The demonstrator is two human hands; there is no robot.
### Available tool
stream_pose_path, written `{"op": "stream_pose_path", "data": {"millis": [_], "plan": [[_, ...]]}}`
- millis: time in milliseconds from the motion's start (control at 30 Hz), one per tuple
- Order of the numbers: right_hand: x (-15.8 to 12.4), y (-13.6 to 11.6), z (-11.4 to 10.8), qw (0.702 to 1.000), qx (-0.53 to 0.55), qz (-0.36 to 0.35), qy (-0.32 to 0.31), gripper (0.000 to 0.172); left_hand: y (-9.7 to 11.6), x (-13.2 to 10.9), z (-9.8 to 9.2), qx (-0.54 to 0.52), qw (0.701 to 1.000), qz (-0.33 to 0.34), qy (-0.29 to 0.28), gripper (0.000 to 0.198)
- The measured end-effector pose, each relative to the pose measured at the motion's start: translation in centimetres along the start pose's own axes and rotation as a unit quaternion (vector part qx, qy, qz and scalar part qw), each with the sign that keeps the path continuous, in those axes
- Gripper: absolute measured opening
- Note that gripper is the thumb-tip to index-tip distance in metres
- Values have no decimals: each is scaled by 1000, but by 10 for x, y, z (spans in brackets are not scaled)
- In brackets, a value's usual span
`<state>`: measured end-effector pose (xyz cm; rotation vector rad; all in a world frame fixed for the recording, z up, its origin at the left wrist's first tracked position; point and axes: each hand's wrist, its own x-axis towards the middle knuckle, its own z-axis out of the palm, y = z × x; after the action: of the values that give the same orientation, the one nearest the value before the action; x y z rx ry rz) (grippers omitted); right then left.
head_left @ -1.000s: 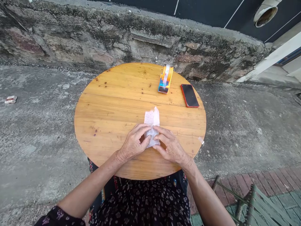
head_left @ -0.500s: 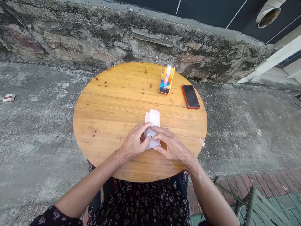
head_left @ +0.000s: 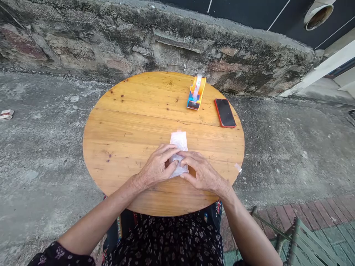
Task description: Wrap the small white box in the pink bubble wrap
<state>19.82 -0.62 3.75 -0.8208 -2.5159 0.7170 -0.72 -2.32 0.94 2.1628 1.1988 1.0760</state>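
Observation:
A small oblong of whitish, translucent wrap [head_left: 179, 140], with the look of bubble wrap, lies near the middle of the round wooden table. My left hand [head_left: 158, 164] grips its left side, thumb on top and fingers curved over the edge. From the right, my right hand [head_left: 204, 170] holds the same wrap, with its fingertips close to those of the left. The far end sticks out flat beyond my fingers. Whether anything is inside the wrap I cannot tell.
On the wooden table [head_left: 124, 129] stands a yellow and blue tape dispenser [head_left: 196, 93], with a red-cased phone [head_left: 225, 113] to its right. A short strip of clear tape [head_left: 238, 168] hangs at the right edge. A stone wall [head_left: 111, 48] rises behind. A green chair [head_left: 307, 244] is at lower right.
The wrap's far end, which showed two uneven layers, now shows as one even strip, with a faint pinkish blur past it. Both hands keep nearly the same place and grip.

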Motion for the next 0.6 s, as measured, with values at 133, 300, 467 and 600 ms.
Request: {"op": "stream_pose_path", "data": {"millis": [133, 300, 467, 600], "plan": [[1, -1, -2, 1000, 4, 7, -2, 19, -2, 1, 0, 3, 1000, -8, -6, 42], [2, -1, -1, 1000, 10, 12, 0, 18, -5, 1, 1, -6, 1000, -16, -6, 43], [0, 0, 2, 999, 34, 12, 8, 19, -7, 1, 0, -11, 1000, -15, -9, 42], [-1, 1, 4, 999, 50, 17, 13, 19, -4, -7, -5, -12, 1000, 0, -11, 43]]}}
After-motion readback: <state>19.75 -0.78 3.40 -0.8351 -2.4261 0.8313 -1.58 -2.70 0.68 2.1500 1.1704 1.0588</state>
